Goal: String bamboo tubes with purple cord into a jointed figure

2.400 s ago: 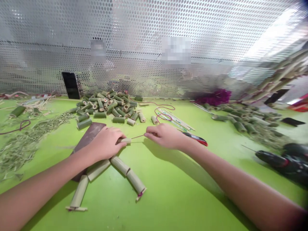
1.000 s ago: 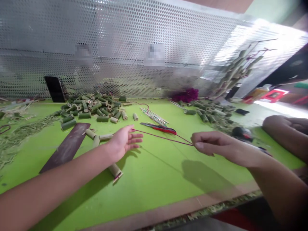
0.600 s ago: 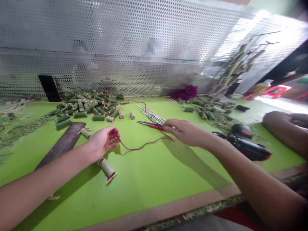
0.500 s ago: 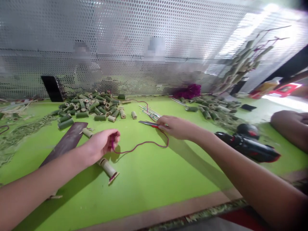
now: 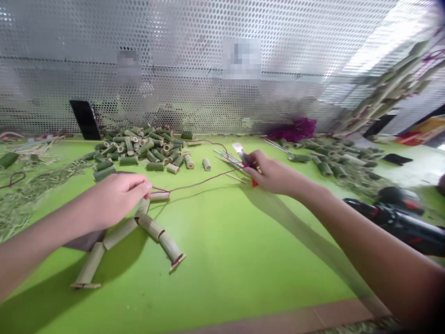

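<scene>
Green bench [image 5: 222, 260] held, left of centre, linked bamboo tubes [image 5: 139, 229], a red cord [image 5: 198, 184] running nearly straight from them. Left hand [image 5: 118, 197] curled over the end tube [image 5: 160, 196], grip unclear; right hand [image 5: 273, 172] clenched red-handled cutters [image 5: 255, 183].

On the surface [image 5: 222, 278], the linked bamboo tubes [image 5: 149, 227] lie before me, the loose pile of tubes [image 5: 139, 153] behind them, a cordless drill [image 5: 399, 222] to my right, and a perforated metal screen [image 5: 194, 55] beyond everything.
</scene>
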A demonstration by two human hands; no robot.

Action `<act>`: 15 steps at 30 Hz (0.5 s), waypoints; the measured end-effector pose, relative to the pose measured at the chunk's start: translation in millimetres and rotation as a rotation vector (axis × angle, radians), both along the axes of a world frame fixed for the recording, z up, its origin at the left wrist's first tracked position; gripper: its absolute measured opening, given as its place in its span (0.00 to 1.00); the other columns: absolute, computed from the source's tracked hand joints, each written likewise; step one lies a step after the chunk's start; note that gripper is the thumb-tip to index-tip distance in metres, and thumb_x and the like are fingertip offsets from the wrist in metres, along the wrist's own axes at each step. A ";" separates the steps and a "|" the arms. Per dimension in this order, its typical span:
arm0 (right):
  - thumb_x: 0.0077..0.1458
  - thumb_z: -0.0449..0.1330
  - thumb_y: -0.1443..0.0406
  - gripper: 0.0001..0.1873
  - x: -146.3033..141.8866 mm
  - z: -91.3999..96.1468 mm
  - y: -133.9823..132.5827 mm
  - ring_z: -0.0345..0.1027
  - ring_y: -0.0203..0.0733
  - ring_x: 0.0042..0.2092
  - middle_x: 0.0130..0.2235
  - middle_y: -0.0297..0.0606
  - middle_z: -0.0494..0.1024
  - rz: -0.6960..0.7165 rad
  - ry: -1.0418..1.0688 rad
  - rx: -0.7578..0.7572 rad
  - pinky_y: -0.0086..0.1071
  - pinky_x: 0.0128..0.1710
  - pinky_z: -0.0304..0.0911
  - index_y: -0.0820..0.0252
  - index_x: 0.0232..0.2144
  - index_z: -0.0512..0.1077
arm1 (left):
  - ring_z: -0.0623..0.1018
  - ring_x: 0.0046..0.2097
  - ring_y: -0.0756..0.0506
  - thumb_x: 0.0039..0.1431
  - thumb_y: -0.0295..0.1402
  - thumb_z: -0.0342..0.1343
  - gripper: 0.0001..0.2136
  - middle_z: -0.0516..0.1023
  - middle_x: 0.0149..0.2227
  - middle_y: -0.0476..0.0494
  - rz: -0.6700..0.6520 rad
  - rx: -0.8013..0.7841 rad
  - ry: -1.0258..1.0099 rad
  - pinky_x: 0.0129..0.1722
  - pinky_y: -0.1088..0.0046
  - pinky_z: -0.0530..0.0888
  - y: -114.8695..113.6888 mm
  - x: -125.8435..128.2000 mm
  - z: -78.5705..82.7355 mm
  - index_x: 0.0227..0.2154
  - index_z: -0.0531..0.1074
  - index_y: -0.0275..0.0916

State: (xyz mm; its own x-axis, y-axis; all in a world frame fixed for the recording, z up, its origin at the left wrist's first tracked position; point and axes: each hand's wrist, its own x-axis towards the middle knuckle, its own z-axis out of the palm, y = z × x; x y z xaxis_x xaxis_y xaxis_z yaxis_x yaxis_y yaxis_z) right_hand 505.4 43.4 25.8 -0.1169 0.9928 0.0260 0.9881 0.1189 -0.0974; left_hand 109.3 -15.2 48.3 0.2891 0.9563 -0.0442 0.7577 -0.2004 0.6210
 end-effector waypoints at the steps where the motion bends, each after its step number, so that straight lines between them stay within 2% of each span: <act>1: 0.66 0.50 0.55 0.16 0.0 1.6 1.1 0.73 0.51 0.36 0.39 0.50 0.79 -0.035 0.046 0.048 0.40 0.35 0.66 0.60 0.47 0.65 | 0.71 0.25 0.44 0.64 0.50 0.51 0.18 0.72 0.23 0.48 0.018 0.031 0.001 0.24 0.70 0.60 2.7 0.5 2.6 0.27 0.75 0.44; 5: 0.63 0.54 0.56 0.10 -0.5 11.6 3.9 0.70 0.45 0.33 0.34 0.39 0.76 -0.167 0.309 0.183 0.36 0.32 0.64 0.54 0.41 0.62 | 0.64 0.20 0.47 0.63 0.49 0.52 0.17 0.64 0.18 0.52 0.026 0.056 -0.015 0.21 0.71 0.56 11.1 7.4 8.7 0.29 0.75 0.43; 9: 0.66 0.52 0.53 0.12 7.4 29.4 -5.6 0.61 0.36 0.25 0.25 0.30 0.67 -0.192 0.470 0.038 0.30 0.24 0.59 0.54 0.39 0.62 | 0.54 0.18 0.50 0.64 0.51 0.50 0.19 0.53 0.17 0.55 0.037 -0.031 -0.117 0.20 0.71 0.52 13.5 13.5 6.8 0.26 0.72 0.43; 13: 0.69 0.45 0.45 0.27 34.2 46.3 -23.7 0.59 0.34 0.24 0.25 0.37 0.70 -0.220 0.435 -0.208 0.33 0.24 0.56 0.57 0.29 0.67 | 0.52 0.19 0.50 0.63 0.50 0.52 0.18 0.51 0.17 0.54 0.024 -0.102 -0.270 0.20 0.70 0.50 16.5 13.8 1.3 0.26 0.74 0.43; 15: 0.68 0.46 0.44 0.31 54.2 51.0 -31.3 0.63 0.35 0.24 0.27 0.45 0.75 -0.236 0.298 -0.186 0.35 0.25 0.59 0.60 0.27 0.72 | 0.53 0.19 0.49 0.63 0.49 0.54 0.17 0.52 0.17 0.54 -0.008 -0.136 -0.368 0.20 0.70 0.53 19.1 13.2 -1.3 0.26 0.75 0.42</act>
State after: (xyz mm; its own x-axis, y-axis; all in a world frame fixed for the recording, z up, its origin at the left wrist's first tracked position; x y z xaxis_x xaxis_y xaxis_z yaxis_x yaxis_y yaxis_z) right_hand 559.6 12.2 76.8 0.1002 0.9824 -0.1578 0.9114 -0.1543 -0.3815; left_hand 122.5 3.8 47.0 0.3170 0.9464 -0.0622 0.4780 -0.1028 0.8723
